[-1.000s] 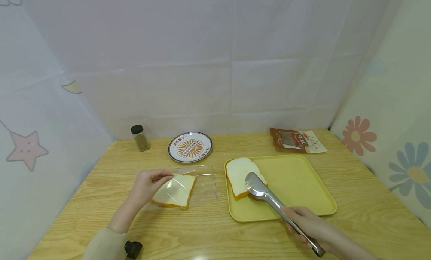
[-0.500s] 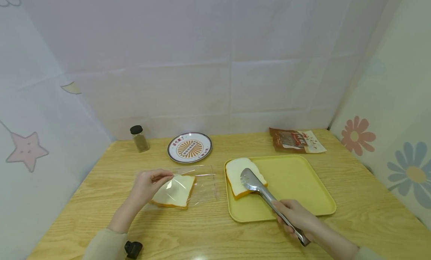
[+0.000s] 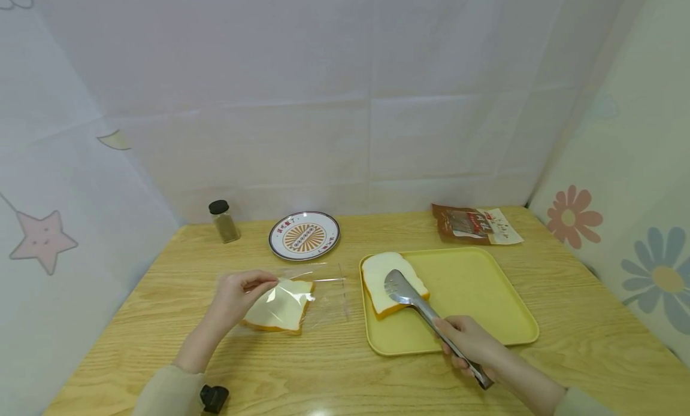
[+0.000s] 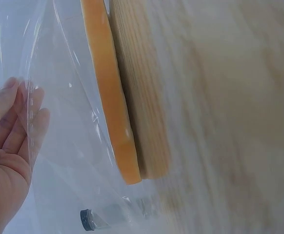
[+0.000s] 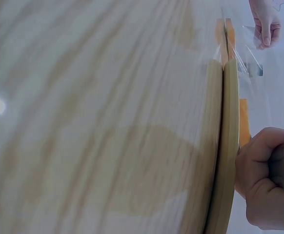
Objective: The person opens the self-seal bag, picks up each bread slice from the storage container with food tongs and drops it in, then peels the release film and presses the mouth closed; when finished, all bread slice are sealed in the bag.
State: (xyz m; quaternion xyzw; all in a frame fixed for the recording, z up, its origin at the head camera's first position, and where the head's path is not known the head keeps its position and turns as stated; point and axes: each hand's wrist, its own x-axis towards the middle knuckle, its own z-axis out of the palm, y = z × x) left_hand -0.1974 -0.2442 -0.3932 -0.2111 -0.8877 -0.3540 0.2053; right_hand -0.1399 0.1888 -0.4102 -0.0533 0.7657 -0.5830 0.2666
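Note:
My left hand (image 3: 237,297) pinches the edge of a clear plastic bag (image 3: 330,297) with thumb and fingers. A bread slice (image 3: 275,308) shows through the plastic, its orange crust (image 4: 108,87) facing the left wrist view. To the right, my right hand (image 3: 468,342) grips metal tongs (image 3: 426,311). Their upper tip lies over a second bread slice (image 3: 379,272), flat at the left end of a yellow tray (image 3: 474,296). The tongs' lower arm is hidden, so I cannot tell whether they clamp the slice. In the right wrist view the tray's edge hides most of this.
A patterned plate (image 3: 304,236) lies behind the bag, with a black-capped jar (image 3: 224,222) to its left. A brown and white food packet (image 3: 477,225) rests behind the tray. Near the left sleeve sits a small black object (image 3: 214,398). Cloth walls border the wooden table.
My right hand and the tongs have shifted left and slightly away from me, bringing the tip farther over the slice. The left hand and the bag stay nearly still.

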